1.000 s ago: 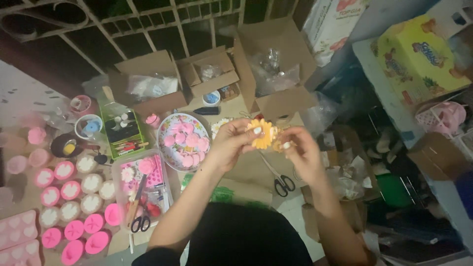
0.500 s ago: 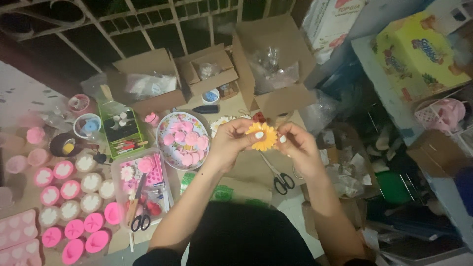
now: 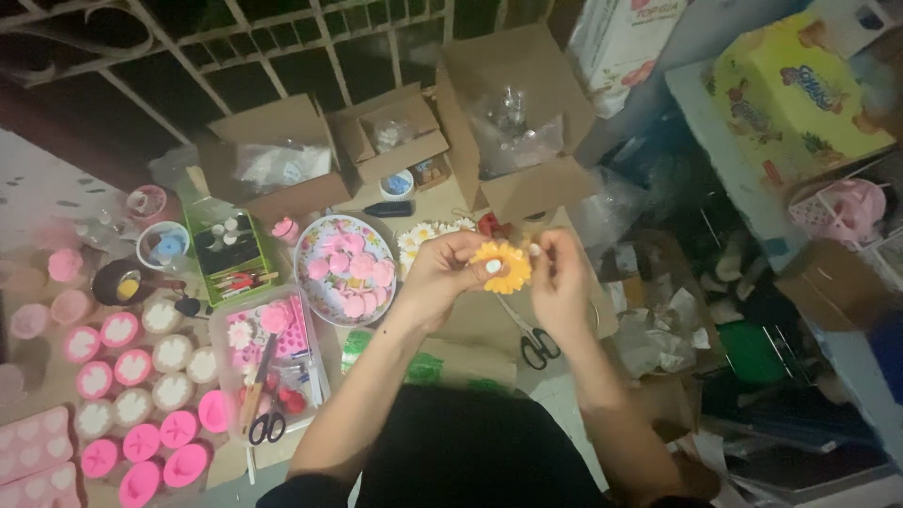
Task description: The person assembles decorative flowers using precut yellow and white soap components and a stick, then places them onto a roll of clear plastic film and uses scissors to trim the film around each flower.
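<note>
Right now both hands meet over the middle of the desk [image 3: 555, 325], and between them sits a small orange flower [image 3: 505, 266] with a yellow centre. The left hand [image 3: 440, 273] has its grip closed on the flower's left side, thumb and fingers pinching the petals from beneath and in front. The right hand [image 3: 557, 277] has its fingertips pinched together at the flower's right edge; whether they hold a petal or some small piece just beside it is hard to tell in this dim, soft view.

To work a piece this small well, the left hand should stay the steady one, holding the flower by its base and not by the petal tips, so that the petals do not bend or crush. The right hand does best with light, short pinches, one petal at a time, turning the flower a little between each. Keeping the work low over the desk seems wise, since a dropped piece could vanish among the clutter.

Just beyond the hands lie a few white daisies [image 3: 428, 233]. To their left stands a round plate of pink flower shapes [image 3: 345, 268]. Black-handled scissors [image 3: 534, 341] lie under the right wrist, near enough to reach without setting the flower down. Rows of pink and white moulds [image 3: 132, 362] fill the far left, and open cardboard boxes [image 3: 386, 141] line the back.
</note>
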